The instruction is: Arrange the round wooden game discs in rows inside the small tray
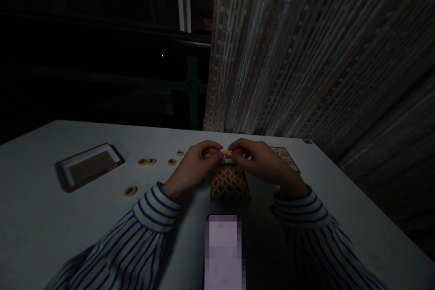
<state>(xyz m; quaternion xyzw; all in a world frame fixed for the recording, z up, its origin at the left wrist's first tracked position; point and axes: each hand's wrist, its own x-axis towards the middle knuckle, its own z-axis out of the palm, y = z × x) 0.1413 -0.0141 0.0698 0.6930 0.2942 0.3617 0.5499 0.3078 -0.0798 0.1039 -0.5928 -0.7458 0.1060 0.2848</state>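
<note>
Between the fingertips of both hands is a round pale xiangqi piece (227, 155) with a dark character, just above the far edge of a small box (230, 198) filled with rows of similar pieces. My left hand (197, 163) pinches the piece from the left, thumb and index finger closed on it. From the right, my right hand (260, 161) pinches the same piece. Loose pieces lie left of my hands: one (180, 153) near the back, another (171, 161) in front of it, two touching (147, 161), and one (130, 190) closer to me.
An open rectangular tray or lid (90, 167) lies at the left of the white table (84, 231). A printed card (286, 158) is partly behind my right wrist. A phone (224, 253) with a blurred screen is at the front. A string curtain (288, 54) hangs behind the table.
</note>
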